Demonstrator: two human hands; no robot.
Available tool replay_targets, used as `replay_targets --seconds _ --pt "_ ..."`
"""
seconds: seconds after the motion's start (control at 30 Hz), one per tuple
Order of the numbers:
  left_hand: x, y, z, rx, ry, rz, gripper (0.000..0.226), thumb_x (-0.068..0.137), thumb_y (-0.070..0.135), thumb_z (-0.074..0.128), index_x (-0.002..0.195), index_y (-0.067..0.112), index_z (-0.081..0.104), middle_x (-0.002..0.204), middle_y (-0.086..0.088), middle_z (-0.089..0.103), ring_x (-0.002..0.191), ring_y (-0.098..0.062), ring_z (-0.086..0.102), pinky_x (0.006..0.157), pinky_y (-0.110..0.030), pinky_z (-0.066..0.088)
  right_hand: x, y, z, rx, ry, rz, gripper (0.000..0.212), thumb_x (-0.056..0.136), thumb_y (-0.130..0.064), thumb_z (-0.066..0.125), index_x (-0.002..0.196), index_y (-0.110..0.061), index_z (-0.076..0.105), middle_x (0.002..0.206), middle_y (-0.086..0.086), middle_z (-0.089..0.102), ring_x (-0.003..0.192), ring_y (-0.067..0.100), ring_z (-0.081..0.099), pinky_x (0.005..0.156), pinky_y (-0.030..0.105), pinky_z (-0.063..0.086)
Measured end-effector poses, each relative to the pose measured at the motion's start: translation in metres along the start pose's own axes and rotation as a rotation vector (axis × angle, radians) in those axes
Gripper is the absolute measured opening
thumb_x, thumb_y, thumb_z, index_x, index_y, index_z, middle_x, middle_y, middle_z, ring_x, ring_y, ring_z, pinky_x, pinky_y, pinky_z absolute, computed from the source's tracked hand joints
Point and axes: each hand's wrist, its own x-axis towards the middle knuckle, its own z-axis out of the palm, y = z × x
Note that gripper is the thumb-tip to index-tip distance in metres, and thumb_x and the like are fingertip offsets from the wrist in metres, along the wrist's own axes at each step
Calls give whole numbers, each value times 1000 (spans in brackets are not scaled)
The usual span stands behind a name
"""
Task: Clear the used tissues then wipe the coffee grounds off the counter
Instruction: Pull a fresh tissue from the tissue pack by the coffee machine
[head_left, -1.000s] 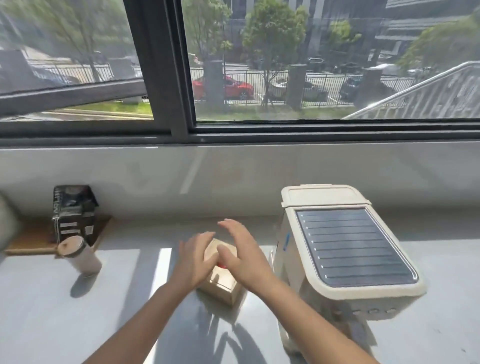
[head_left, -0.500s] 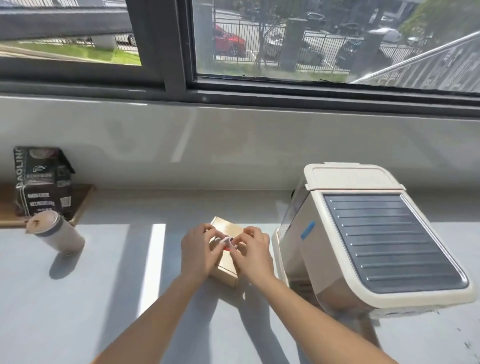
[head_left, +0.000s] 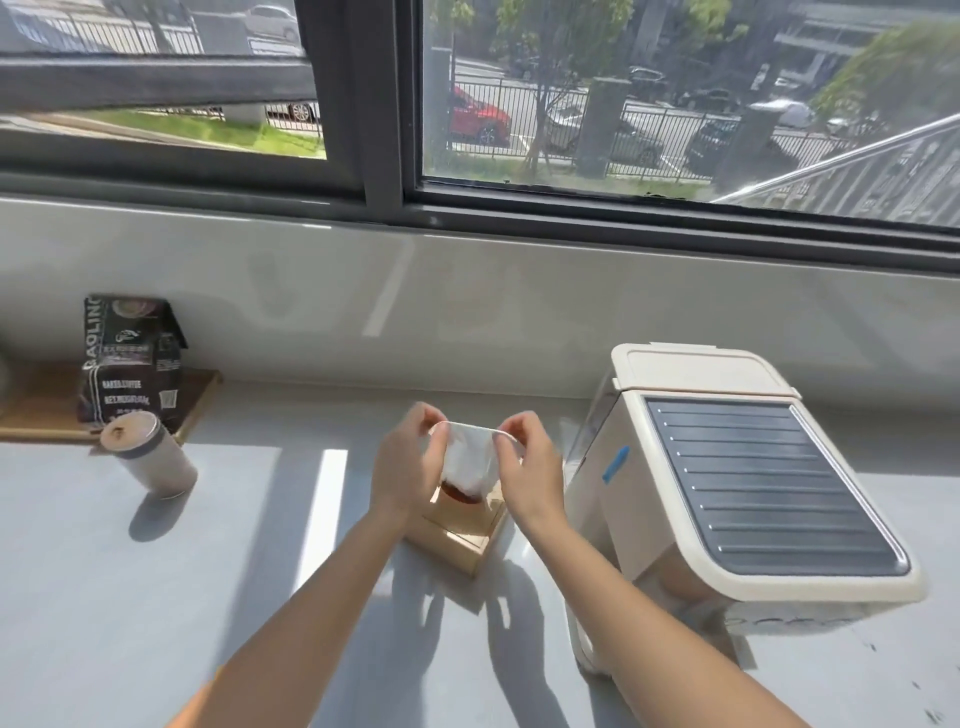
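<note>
Tissue: thin white tissue sheet (head_left: 467, 457) is held stretched above small square wooden tissue box (head_left: 460, 525).
Fingers: top corners are pinched by left hand (head_left: 408, 462) and right hand (head_left: 527, 467).

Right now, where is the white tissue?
Head view, centre: the white tissue is stretched between left hand and right hand, above the tan wooden box.
</note>
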Motion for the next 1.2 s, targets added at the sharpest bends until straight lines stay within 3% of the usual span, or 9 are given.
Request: replay_targets --seconds 0.17,0.27,0.5,0.6,0.77,0.83,0.93,1.07,1.2 --pt "24 55 -29 -246 84 139 12 90 5 57 80 11 58 67 7 57 60 -4 52 59 -15 40 8 -53 -22 200 140 -233 13 90 -9 56 81 -18 54 73 -13 57 70 -1 53 65 12 40" --pt "33 70 -44 -362 -66 33 13 91 8 58 79 12 59 63 13 53 56 4 49 56 -9 38 7 -71 -31 322 127 -210 17 89 -8 59 78 -21 55 71 -13 56 66 -2 50 64 12 40" --pt "9 9 -53 -219 -410 -287 12 89 9 62 77 12 63 67 3 55 60 -9 47 52 -17 37 -23 -24 -29 226 -329 125 5 82 -5 64 83 -10 64 70 0 55 49 6 42 51 21 37" --pt "-13 -24 -46 -133 -540 -322 15 86 3 63 74 10 62 68 -2 58 63 -14 50 57 -18 40 -38 7 -22 47 -441 209 13 75 -8 64 86 -10 71 76 2 59 61 11 45 60 26 37" --pt "-24 -48 -33 -70 -414 -285 18 82 5 67 70 17 62 71 4 65 67 -10 59 61 -13 44 -45 28 -13 -56 -414 217 13 79 -13 66 69 -21 66 66 0 54 62 15 45 62 31 35" --pt "-19 -50 -27 -41 -348 -259 18 83 11 69 71 23 62 81 7 67 79 -8 61 69 -19 43 -41 28 -10 -112 -316 192 18 79 -16 67 65 -28 61 74 0 56 70 16 50 68 33 40" --pt "-9 -53 -18 -32 -296 -200 18 83 13 69 73 26 61 95 12 67 90 -5 59 75 -15 38 -32 27 -5 -163 -215 129 13 79 -15 65 69 -20 60 87 6 58 88 21 54 80 36 42" --pt "2 -61 -5 -75 -273 -175 15 82 8 69 74 18 62 103 5 69 92 -5 60 79 -10 38 -19 31 9 -320 -149 57 5 81 -25 65 79 -27 68 108 -15 59 102 7 39 94 30 29" --pt "3 -70 5 -50 -232 -138 18 82 9 68 73 23 62 109 10 68 103 -9 59 91 -25 40 -17 38 22 -377 -92 -33 3 78 -26 66 79 -27 68 103 -21 64 104 9 42 94 31 21"
